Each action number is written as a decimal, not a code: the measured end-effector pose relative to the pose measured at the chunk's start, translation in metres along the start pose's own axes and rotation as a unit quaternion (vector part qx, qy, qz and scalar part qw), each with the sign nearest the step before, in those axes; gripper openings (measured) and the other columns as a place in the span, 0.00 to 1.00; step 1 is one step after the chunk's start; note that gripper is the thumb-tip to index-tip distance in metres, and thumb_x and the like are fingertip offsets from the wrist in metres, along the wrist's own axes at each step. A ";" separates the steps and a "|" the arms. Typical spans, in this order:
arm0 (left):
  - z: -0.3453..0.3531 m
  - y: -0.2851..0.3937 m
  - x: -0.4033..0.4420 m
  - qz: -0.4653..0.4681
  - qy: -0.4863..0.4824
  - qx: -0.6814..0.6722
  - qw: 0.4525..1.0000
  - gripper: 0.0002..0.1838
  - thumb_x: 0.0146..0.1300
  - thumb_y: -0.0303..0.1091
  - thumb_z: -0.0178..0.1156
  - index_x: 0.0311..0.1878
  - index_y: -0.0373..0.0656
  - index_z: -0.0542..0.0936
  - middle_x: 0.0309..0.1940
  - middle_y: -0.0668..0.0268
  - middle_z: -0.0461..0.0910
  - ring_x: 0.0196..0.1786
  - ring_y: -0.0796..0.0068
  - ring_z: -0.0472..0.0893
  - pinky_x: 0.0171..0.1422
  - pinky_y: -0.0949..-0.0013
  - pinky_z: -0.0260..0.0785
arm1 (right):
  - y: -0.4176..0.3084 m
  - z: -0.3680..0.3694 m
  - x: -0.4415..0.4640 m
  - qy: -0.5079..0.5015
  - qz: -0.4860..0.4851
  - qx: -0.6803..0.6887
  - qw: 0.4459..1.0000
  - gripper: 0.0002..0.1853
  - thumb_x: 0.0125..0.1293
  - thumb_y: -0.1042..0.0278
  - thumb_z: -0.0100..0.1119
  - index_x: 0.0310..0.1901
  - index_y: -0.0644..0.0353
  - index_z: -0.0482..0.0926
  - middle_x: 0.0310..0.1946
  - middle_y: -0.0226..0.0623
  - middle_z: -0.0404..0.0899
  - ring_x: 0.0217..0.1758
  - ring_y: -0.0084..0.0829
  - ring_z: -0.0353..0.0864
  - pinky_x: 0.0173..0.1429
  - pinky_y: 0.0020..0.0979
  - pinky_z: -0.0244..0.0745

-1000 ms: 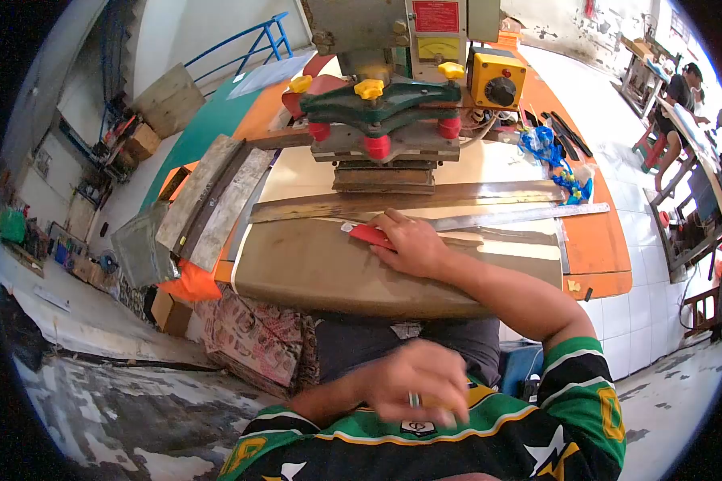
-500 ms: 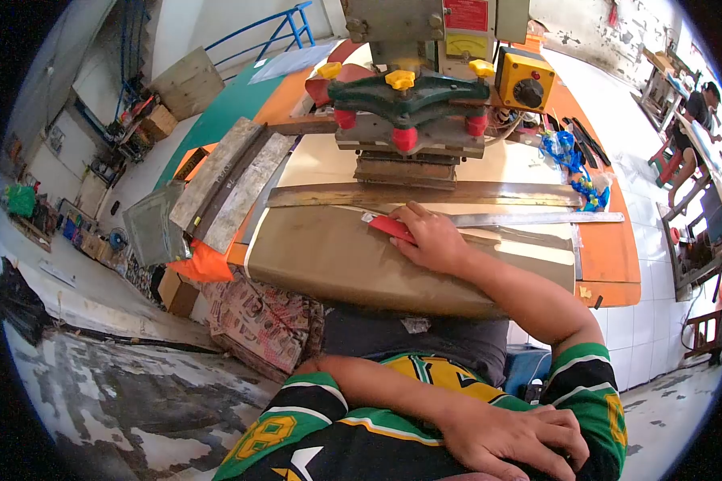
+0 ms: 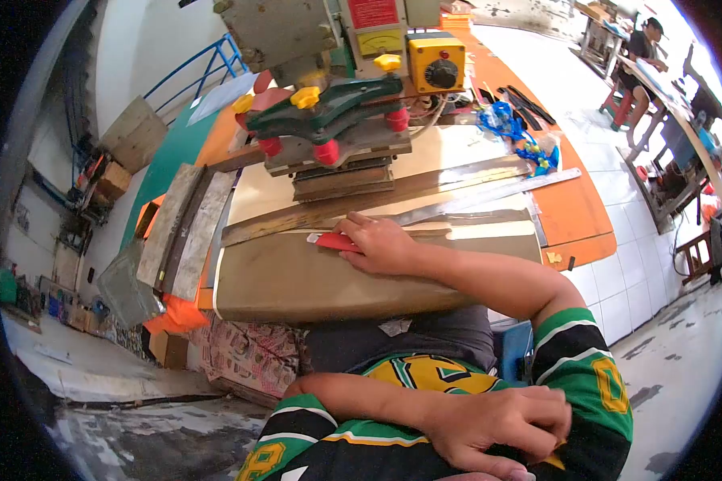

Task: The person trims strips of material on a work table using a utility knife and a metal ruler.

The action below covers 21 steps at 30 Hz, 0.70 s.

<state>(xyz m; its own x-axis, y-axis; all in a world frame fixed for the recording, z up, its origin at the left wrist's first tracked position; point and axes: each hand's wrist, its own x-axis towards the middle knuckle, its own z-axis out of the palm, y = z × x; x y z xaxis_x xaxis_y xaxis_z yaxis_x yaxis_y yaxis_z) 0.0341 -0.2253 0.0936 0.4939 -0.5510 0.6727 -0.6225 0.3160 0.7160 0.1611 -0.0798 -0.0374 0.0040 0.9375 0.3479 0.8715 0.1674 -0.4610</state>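
My right hand [image 3: 381,243] rests on a brown padded sheet [image 3: 361,280], closed around a red cutter knife [image 3: 335,241] whose pale end points left. Just beyond it lie a long brown metal-edged bar [image 3: 425,191] and a silver ruler [image 3: 501,195], slanting up to the right. Across my torso, my left hand [image 3: 501,429] hovers by my right sleeve, fingers loosely bent and thumb apart, with nothing seen in it. A press [image 3: 329,120] with yellow knobs and red feet stands behind the bar.
Two grey bars [image 3: 186,228] lie on the left. A yellow control box [image 3: 436,66] sits beside the press. Blue plastic [image 3: 505,120] and black tools [image 3: 529,106] lie at the right back of the orange table [image 3: 582,228]. Another person [image 3: 646,56] sits far right.
The view has turned, shifting the table and press leftward and tilting them. My right hand still holds the red cutter knife. The left hand's fingers have curled and lifted from the sleeve.
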 end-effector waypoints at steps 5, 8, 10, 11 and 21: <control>0.004 0.003 0.007 0.032 0.110 -0.044 0.992 0.16 0.71 0.42 0.63 0.45 0.36 0.83 0.40 0.59 0.82 0.43 0.58 0.80 0.50 0.60 0.70 | -0.004 -0.006 -0.001 0.000 -0.009 0.013 1.000 0.24 0.64 0.58 0.64 0.57 0.60 0.73 0.51 0.50 0.77 0.49 0.54 0.83 0.53 0.50 0.79; -0.002 0.005 0.005 -0.024 0.026 -0.056 0.998 0.15 0.70 0.42 0.64 0.44 0.36 0.82 0.38 0.58 0.81 0.42 0.56 0.80 0.47 0.60 0.70 | -0.002 -0.002 0.000 -0.015 0.006 0.002 1.000 0.24 0.64 0.58 0.64 0.57 0.60 0.73 0.50 0.50 0.77 0.48 0.54 0.83 0.52 0.51 0.79; -0.002 -0.001 0.002 -0.014 0.004 -0.051 0.999 0.15 0.69 0.41 0.65 0.42 0.36 0.82 0.36 0.57 0.81 0.38 0.56 0.79 0.43 0.59 0.70 | -0.001 -0.002 0.001 -0.011 0.001 0.003 1.000 0.24 0.64 0.58 0.64 0.57 0.60 0.73 0.51 0.51 0.77 0.48 0.54 0.83 0.52 0.51 0.79; -0.002 -0.003 -0.001 -0.014 0.001 -0.054 0.998 0.15 0.69 0.41 0.65 0.42 0.36 0.82 0.36 0.57 0.81 0.38 0.56 0.79 0.43 0.59 0.70 | -0.001 -0.002 0.000 -0.009 -0.004 0.006 1.000 0.24 0.64 0.58 0.64 0.58 0.60 0.72 0.51 0.51 0.78 0.48 0.54 0.83 0.52 0.51 0.79; 0.001 0.010 -0.040 0.014 0.095 -0.011 0.995 0.13 0.68 0.39 0.66 0.48 0.42 0.80 0.27 0.64 0.77 0.30 0.61 0.77 0.34 0.63 0.65 | 0.003 0.005 0.001 -0.006 0.010 0.005 1.000 0.27 0.65 0.56 0.65 0.59 0.64 0.71 0.54 0.54 0.77 0.54 0.54 0.82 0.55 0.50 0.79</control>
<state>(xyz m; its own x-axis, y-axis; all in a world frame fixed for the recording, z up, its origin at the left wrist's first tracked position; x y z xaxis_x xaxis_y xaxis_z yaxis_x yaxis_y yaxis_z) 0.0078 -0.2011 0.0739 0.5833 -0.3872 0.7140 -0.6248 0.3478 0.6990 0.1613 -0.0767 -0.0422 0.0150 0.9441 0.3293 0.8665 0.1521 -0.4754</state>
